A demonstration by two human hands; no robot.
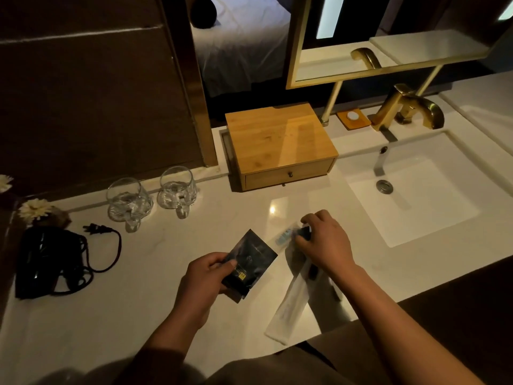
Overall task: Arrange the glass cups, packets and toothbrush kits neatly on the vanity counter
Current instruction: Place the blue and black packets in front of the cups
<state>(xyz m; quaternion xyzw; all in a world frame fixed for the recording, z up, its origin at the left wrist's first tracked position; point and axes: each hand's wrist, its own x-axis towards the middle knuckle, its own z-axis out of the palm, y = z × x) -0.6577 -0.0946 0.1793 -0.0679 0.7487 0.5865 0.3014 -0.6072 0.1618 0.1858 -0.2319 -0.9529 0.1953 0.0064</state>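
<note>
Two clear glass cups (129, 201) (177, 191) stand side by side at the back left of the white vanity counter (116, 295). My left hand (205, 276) grips dark packets (251, 259) with a small yellow mark, held just above the counter's middle. My right hand (324, 240) presses down on the top end of the toothbrush kits (291, 298), long clear-and-white sleeves lying tilted toward the front edge. A small blue tube shows under its fingers. How many kits lie there is hidden by the hand.
A bamboo drawer box (280, 143) stands at the back centre. To the right are the sink basin (410, 190) and a gold faucet (408, 109) with a soap dish (354, 119). A black hair dryer (47, 262) with its cord and white flowers (36, 208) lie at the left.
</note>
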